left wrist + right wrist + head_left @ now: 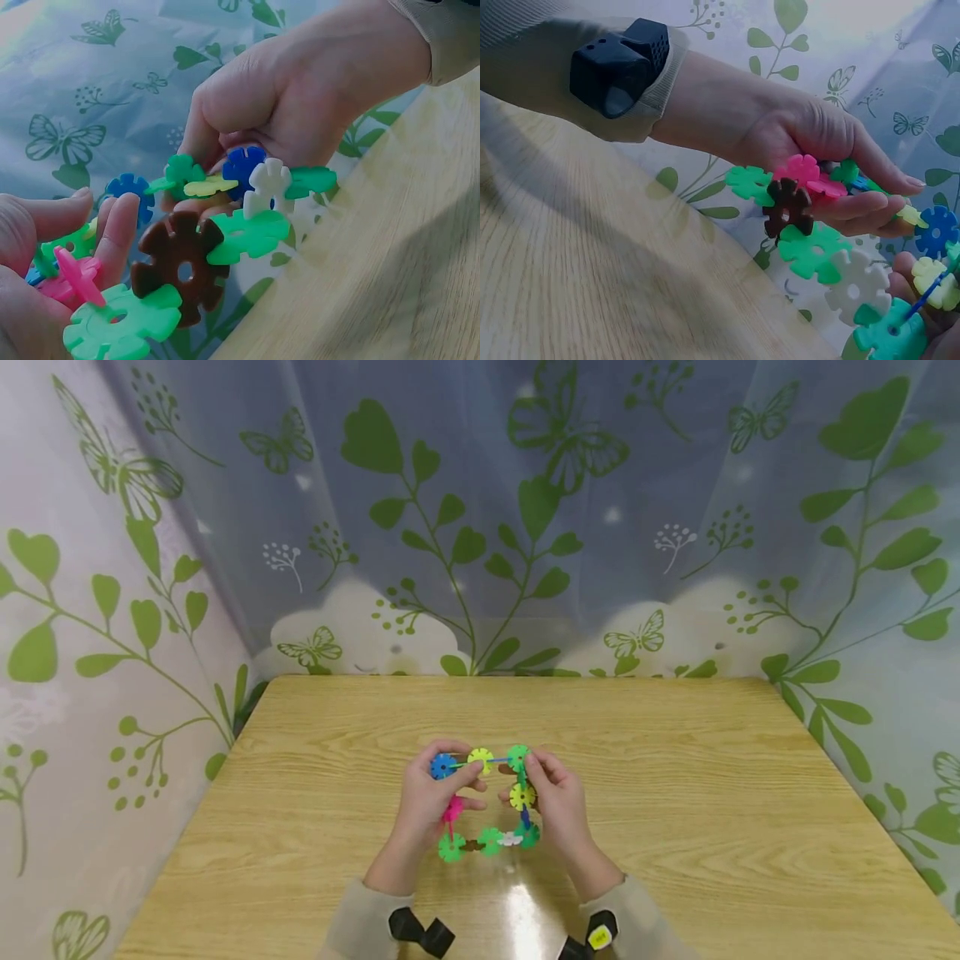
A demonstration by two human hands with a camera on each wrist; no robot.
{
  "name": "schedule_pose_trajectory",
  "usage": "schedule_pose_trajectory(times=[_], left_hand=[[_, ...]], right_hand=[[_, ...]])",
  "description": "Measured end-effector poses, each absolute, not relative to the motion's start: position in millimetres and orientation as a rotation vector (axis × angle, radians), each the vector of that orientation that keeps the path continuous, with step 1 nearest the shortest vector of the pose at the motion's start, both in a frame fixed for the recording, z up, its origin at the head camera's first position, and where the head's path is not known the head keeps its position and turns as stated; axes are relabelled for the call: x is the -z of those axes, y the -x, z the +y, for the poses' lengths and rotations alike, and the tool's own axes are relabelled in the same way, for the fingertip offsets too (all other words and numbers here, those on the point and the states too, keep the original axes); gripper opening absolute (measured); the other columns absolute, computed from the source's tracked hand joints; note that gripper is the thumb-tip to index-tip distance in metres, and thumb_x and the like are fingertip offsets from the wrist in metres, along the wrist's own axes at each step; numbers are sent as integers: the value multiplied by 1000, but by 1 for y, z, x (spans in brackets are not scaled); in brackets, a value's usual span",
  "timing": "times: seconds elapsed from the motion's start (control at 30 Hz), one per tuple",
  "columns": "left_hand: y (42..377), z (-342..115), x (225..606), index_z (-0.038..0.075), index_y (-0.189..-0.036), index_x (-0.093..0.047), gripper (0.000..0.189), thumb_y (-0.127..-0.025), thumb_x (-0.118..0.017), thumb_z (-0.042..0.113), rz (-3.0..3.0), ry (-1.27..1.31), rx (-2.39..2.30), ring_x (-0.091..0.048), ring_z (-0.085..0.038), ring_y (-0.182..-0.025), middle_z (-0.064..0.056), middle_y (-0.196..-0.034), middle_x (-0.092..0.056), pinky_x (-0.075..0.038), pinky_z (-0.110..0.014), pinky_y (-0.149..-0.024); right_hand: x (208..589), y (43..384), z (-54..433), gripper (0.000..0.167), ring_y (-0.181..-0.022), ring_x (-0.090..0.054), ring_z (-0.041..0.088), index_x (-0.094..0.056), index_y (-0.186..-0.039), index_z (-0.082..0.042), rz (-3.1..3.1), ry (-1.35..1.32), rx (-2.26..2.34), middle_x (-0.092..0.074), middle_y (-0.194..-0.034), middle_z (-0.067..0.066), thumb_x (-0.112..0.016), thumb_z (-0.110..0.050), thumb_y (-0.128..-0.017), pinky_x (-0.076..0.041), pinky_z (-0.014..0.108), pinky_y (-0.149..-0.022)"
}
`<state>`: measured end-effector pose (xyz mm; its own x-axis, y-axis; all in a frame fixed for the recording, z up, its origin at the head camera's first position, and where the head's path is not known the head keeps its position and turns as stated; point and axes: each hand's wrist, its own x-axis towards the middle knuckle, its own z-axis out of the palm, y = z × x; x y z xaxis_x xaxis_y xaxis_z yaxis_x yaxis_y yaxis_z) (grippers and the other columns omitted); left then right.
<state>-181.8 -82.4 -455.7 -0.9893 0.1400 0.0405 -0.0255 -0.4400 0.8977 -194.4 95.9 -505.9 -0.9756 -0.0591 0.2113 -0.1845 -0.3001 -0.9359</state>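
A chain of notched plastic snowflake discs (491,841) is held up in a roughly square loop above the table. Along its near side run green, brown (184,271) and white (857,286) discs. My left hand (426,797) grips the left side, its thumb on a yellow disc (480,755) at the far side; a blue disc (442,767) and a pink disc (452,809) sit beside its fingers. With thumb and fingers my right hand (561,795) pinches the green disc (517,756) at the far right corner. The left hand partly hides the left side, so whether the loop joins there cannot be told.
The light wooden table (300,827) lies beneath both hands. Behind it hangs a curtain (480,527) printed with leaves and butterflies, which also covers both sides. Black wrist devices (619,67) sit at the beige sleeves.
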Motion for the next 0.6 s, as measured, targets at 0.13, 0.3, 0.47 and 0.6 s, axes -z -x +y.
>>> schedule_pose_trajectory(times=[0.13,0.3,0.47,0.6], left_hand=[[182,-81,456,-5,-114,-54,37,-82,-71,5,1602,-158,-2563,-64,-20,-62,-14,-98,-56,-58,-36,-52],[182,-80,457,-1,-116,-59,37,-82,-71,6,1641,-187,-2548,-63,-18,-59,-15,-93,-56,-58,-35,-50],[182,-78,457,-3,-114,-59,35,-81,-71,4,1654,-198,-2565,-63,-18,-60,-15,-93,-55,-58,-35,-49],[181,-75,456,-6,-112,-58,34,-81,-70,1,1674,-215,-2561,-62,-18,-60,-15,-93,-55,-58,-35,-49]], right_hand=[[530,206,101,36,-63,-67,28,-62,-111,0,-1847,-273,-2405,-67,-99,18,-54,-31,-95,-58,42,-60],[522,202,103,33,-58,-66,31,-59,-122,0,-1755,-372,-2403,-66,-98,23,-55,-20,-95,-58,40,-55],[548,217,110,38,-57,-65,31,-53,-132,-9,-1780,-431,-2336,-68,-98,19,-55,-18,-95,-58,41,-55],[523,205,108,34,-56,-66,28,-55,-127,1,-1785,-512,-2255,-67,-96,23,-54,-13,-96,-58,34,-52]])
